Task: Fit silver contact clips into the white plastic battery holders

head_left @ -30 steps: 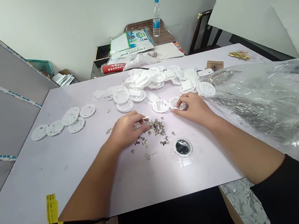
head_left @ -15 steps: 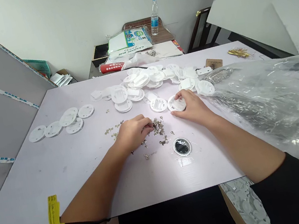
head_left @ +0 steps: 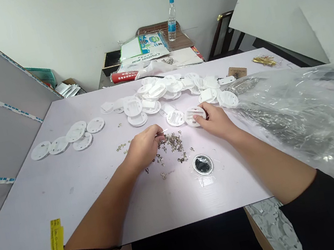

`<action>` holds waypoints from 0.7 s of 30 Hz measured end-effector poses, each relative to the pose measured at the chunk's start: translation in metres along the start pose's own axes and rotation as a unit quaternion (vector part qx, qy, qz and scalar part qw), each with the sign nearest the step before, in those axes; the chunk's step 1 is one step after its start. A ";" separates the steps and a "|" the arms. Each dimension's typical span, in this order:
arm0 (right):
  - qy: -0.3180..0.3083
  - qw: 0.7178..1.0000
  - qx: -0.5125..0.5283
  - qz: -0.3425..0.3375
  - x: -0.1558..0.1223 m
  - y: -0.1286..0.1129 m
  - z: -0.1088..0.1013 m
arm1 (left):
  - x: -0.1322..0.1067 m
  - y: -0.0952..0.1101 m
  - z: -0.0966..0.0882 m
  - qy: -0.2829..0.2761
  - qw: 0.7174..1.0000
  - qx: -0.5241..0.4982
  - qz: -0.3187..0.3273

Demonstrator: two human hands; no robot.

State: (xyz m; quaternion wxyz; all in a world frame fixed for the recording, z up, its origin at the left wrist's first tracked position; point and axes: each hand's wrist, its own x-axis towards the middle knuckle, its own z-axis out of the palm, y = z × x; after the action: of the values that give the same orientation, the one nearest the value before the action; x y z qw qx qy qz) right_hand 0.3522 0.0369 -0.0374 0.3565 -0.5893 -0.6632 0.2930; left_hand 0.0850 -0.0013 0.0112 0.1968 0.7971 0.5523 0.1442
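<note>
My right hand (head_left: 216, 121) is closed on a white round plastic disc (head_left: 194, 115), thumb over its slotted face and fingers behind the rim. In my left hand (head_left: 144, 145), thumb and forefinger pinch a small thin metal piece (head_left: 164, 131); its exact kind is too small to make out. Just below those fingertips lies a loose pile of small metal parts (head_left: 174, 141), with more scattered around it. Another white disc (head_left: 175, 118) rests flat on the table beside the held one, at its left.
A heap of white discs (head_left: 157, 88) lies farther back; several separate discs (head_left: 74, 132) sit at the left. Clear plastic bags (head_left: 298, 119) of metal parts cover the right side. A round black-centred grommet (head_left: 203, 164) is set in the tabletop. A water bottle (head_left: 172, 25) stands behind.
My right hand has picked the disc up off the table and tilted it, thumb now on its face. My left hand has lifted the thin metal piece slightly up and left from the pile.
</note>
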 end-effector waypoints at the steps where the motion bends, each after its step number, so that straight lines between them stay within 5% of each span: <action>1: 0.008 1.000 0.016 0.001 0.000 0.000 0.000 | 0.000 0.000 0.000 0.001 1.000 -0.006 -0.006; 9: 0.029 0.989 0.148 0.004 0.001 0.001 0.005 | -0.002 0.006 -0.003 -0.003 0.994 -0.102 -0.027; 15: -0.072 0.944 0.323 0.017 -0.010 -0.017 0.010 | -0.002 0.007 0.002 0.035 0.971 -0.236 -0.027; 21: -0.154 0.912 0.377 0.035 -0.024 -0.031 0.020 | 0.000 0.010 0.003 0.011 0.950 -0.312 -0.014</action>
State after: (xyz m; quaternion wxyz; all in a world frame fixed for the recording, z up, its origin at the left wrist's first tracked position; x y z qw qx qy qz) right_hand 0.3188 0.0100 -0.0265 0.4353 -0.3815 -0.5286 0.6209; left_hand 0.0943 -0.0051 0.0135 0.4313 0.6865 0.4932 0.3155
